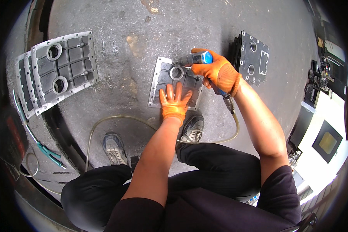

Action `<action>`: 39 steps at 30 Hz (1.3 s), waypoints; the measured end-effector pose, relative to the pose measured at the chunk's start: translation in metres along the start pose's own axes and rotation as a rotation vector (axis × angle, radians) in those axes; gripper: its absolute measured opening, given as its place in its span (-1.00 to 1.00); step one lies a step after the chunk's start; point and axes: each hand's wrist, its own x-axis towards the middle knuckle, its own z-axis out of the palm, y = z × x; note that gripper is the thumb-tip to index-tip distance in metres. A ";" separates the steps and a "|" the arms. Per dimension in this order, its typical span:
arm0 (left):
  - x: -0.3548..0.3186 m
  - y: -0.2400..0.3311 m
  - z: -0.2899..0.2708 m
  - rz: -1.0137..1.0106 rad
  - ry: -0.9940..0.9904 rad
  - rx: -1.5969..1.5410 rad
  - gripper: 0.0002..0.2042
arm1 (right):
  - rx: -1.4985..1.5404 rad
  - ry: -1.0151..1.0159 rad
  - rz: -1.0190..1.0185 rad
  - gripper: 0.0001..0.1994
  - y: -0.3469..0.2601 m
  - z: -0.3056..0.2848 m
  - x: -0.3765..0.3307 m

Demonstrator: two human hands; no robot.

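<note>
A grey cast metal plate (pixel 154 89) with ribs, a raised ring and holes along its rim lies on the floor in front of my feet. My left hand (pixel 174 101), in an orange glove, is spread flat on the plate's near part. My right hand (pixel 218 72), gloved the same, is closed round the grip of a blue and black air drill (pixel 205 58). The tool points left, its tip at the plate's far edge; whether it touches the metal I cannot tell. A clear air hose (pixel 236 125) runs from the bottom of its handle.
Several similar ribbed plates (pixel 75 62) lie overlapped at the left. A stack of dark plates (pixel 255 58) stands at the right. The hose loops past my shoes (pixel 115 147). A green air blow gun (pixel 48 150) lies at the far left, and a white machine (pixel 324 135) stands at the right.
</note>
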 end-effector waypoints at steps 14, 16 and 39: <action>-0.004 0.003 -0.010 -0.011 -0.065 0.038 -0.38 | -0.292 0.037 -0.047 -0.31 0.003 0.012 0.021; -0.005 0.004 -0.011 -0.014 -0.050 0.043 -0.38 | -0.223 0.016 -0.044 -0.28 0.007 0.006 0.020; -0.005 0.002 -0.009 -0.015 -0.031 0.021 -0.39 | -0.139 0.129 -0.083 -0.38 0.054 -0.020 0.004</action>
